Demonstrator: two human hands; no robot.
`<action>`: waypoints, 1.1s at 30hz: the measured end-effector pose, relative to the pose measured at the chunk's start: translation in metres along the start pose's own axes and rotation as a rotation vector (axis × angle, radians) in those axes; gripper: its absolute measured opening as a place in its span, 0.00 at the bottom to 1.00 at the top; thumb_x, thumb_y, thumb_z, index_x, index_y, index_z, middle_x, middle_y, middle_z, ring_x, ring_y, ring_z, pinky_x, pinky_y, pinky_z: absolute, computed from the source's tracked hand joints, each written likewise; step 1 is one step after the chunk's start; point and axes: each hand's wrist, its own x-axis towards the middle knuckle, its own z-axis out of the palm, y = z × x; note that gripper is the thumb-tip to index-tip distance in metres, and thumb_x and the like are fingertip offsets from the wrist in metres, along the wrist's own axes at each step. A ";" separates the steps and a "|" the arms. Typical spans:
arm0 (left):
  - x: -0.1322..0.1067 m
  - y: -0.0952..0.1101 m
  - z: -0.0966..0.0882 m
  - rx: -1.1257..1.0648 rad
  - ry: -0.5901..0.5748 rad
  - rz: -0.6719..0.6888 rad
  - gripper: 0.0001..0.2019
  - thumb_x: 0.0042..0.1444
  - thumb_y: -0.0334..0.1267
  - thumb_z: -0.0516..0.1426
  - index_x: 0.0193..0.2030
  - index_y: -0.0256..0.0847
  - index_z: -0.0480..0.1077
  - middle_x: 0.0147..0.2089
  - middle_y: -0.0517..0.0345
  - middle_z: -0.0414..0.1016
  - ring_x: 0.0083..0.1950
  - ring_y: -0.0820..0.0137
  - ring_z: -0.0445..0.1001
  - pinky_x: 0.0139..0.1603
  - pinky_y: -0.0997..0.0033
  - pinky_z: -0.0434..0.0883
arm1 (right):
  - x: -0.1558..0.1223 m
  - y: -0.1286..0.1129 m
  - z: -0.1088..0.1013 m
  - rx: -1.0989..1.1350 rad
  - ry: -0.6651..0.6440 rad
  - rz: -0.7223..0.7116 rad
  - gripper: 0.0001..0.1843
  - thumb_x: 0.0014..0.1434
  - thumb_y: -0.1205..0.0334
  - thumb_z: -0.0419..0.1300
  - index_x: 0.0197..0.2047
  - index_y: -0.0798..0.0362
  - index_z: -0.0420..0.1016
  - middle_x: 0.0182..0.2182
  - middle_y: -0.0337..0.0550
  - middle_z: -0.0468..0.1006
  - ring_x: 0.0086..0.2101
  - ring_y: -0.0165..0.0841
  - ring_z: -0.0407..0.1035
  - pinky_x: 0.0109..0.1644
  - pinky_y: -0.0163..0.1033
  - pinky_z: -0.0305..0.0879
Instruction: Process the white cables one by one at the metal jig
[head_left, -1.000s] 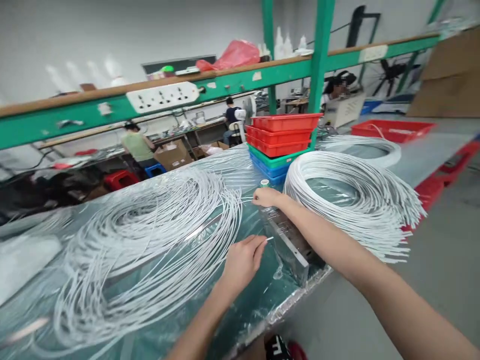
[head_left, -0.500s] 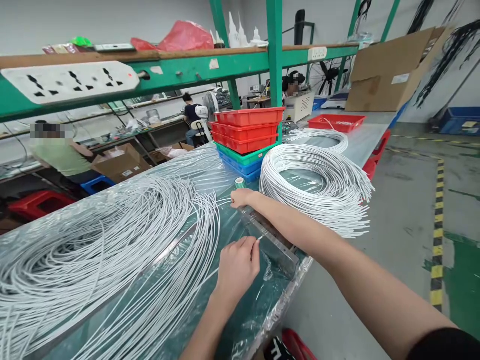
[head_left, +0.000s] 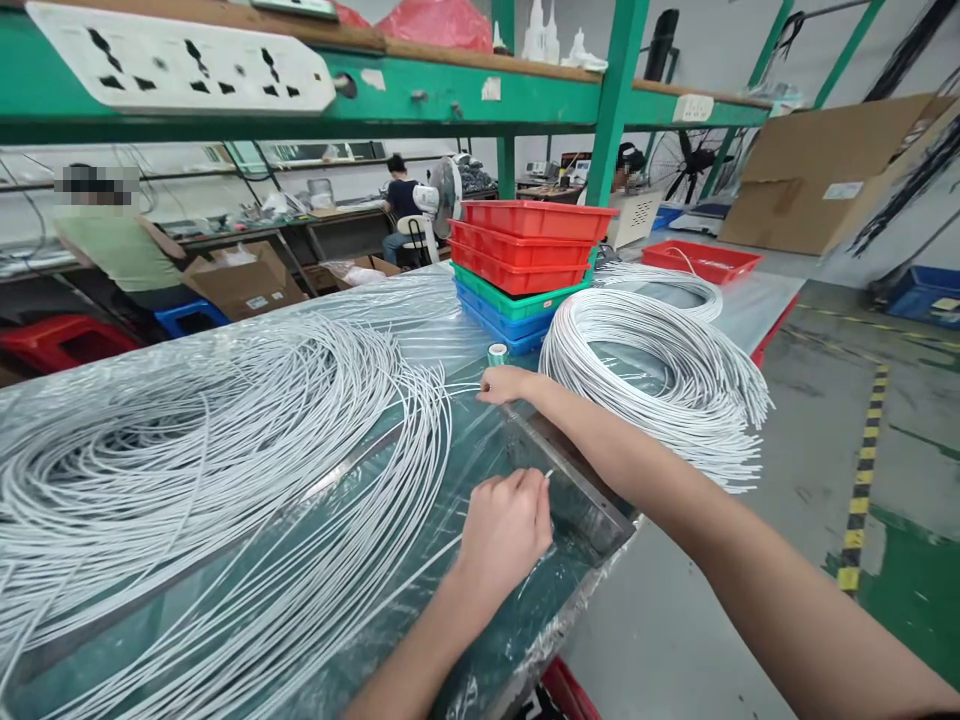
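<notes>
My left hand (head_left: 506, 525) is closed round a white cable (head_left: 427, 570), whose short end pokes out past the thumb. Farther off, my right hand (head_left: 504, 385) is pinched on thin white cable ends (head_left: 463, 388) beside a small tape roll (head_left: 497, 354). Below the right forearm lies a metal angle bar (head_left: 592, 505), set across the table near its edge; the forearm hides part of it. To the left spreads a large loose coil of white cables (head_left: 225, 480), with many strands running toward me. Right of my right hand sits a neater cable coil (head_left: 660, 380).
Stacked red, green and blue trays (head_left: 529, 260) stand behind the hands. A red tray (head_left: 701, 262) and a cardboard box (head_left: 825, 180) are farther back. Overhead runs a green shelf beam (head_left: 420, 100) with a power strip (head_left: 187, 65). People sit at other benches.
The camera view has shifted, so the scene sits a little differently. Both hands keep their grip on the cables, and my left hand stays near the metal angle bar.
</notes>
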 end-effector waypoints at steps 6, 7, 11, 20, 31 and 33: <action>-0.001 -0.001 0.002 -0.013 0.009 -0.007 0.15 0.67 0.33 0.46 0.28 0.43 0.63 0.25 0.57 0.71 0.24 0.68 0.70 0.25 0.66 0.54 | -0.001 -0.001 0.001 0.004 -0.018 0.033 0.17 0.64 0.57 0.56 0.46 0.57 0.82 0.42 0.50 0.82 0.41 0.37 0.75 0.35 0.32 0.61; -0.002 0.000 0.003 -0.004 0.007 -0.008 0.15 0.67 0.32 0.46 0.28 0.43 0.64 0.25 0.57 0.71 0.24 0.68 0.70 0.25 0.66 0.54 | -0.002 -0.002 0.001 0.001 -0.028 0.033 0.17 0.64 0.57 0.56 0.47 0.58 0.82 0.42 0.50 0.82 0.40 0.37 0.75 0.35 0.32 0.61; -0.002 0.002 0.002 0.042 -0.016 -0.002 0.15 0.66 0.31 0.46 0.29 0.42 0.65 0.25 0.56 0.71 0.24 0.66 0.70 0.26 0.65 0.55 | -0.002 -0.002 0.002 -0.005 -0.093 0.023 0.17 0.63 0.58 0.56 0.46 0.59 0.82 0.38 0.48 0.82 0.35 0.34 0.74 0.32 0.32 0.58; -0.003 0.004 0.003 0.080 0.004 0.011 0.14 0.66 0.30 0.47 0.30 0.42 0.66 0.26 0.56 0.72 0.26 0.66 0.72 0.27 0.65 0.57 | -0.008 -0.004 0.000 0.008 -0.185 0.033 0.16 0.63 0.58 0.56 0.39 0.59 0.80 0.28 0.44 0.78 0.25 0.30 0.67 0.29 0.34 0.58; -0.003 0.003 0.003 0.087 0.011 -0.012 0.14 0.66 0.29 0.47 0.29 0.41 0.66 0.25 0.60 0.70 0.23 0.68 0.69 0.25 0.66 0.55 | -0.015 -0.012 -0.005 0.069 -0.262 0.075 0.15 0.63 0.57 0.58 0.41 0.60 0.79 0.25 0.41 0.75 0.24 0.30 0.66 0.29 0.34 0.61; -0.003 0.003 0.003 0.090 0.009 -0.014 0.14 0.66 0.28 0.47 0.30 0.41 0.66 0.25 0.60 0.70 0.23 0.68 0.69 0.26 0.66 0.55 | -0.015 -0.011 -0.005 0.066 -0.268 0.068 0.15 0.63 0.57 0.58 0.40 0.60 0.79 0.24 0.40 0.74 0.24 0.30 0.65 0.29 0.34 0.61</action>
